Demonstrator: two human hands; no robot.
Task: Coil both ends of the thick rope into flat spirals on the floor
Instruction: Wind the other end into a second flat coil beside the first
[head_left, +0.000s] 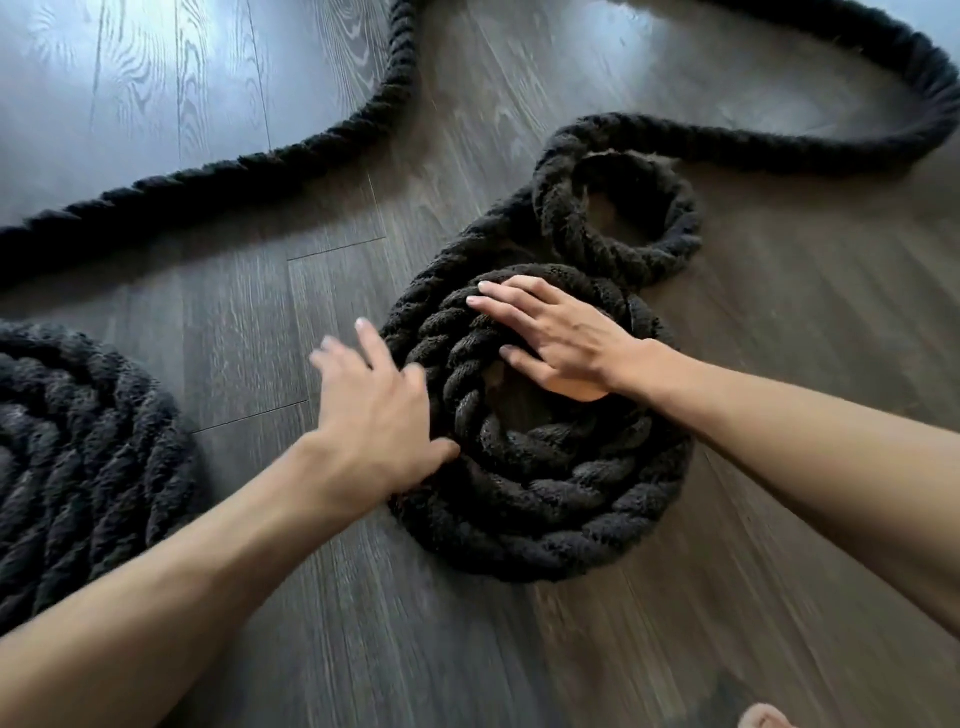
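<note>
Floor (234, 322): dark grey-brown wood planks, with glare at the far left. Part of a bare foot (761, 717) shows at the bottom right edge, well apart from the rope (249, 161).

Left spiral (78, 431): tightly wound and flat, cut off by the left edge of the view. It is well apart from the centre spiral (545, 499), with bare planks between them.

Small loop (670, 244): one loose ring lying just beyond the centre spiral and touching its far rim. It sits between that spiral and the free length of rope.

Centre spiral: several turns, loosely wound, with floor showing through a gap in the middle. Some inner turns ride up on each other rather than lying flat.

Rope direction: from the small loop the free length runs right, bends round near the right edge and goes back across the top. A second stretch comes down from top centre, its long axis slanting toward the lower left edge.

Left hand (374, 410): blurred, fingers spread and straight, thumb touching the spiral's left rim, gripping nothing.

Right hand (561, 332): laid flat on the far turns, fingers straight and slightly apart, resting on the rope without curling round it
</note>
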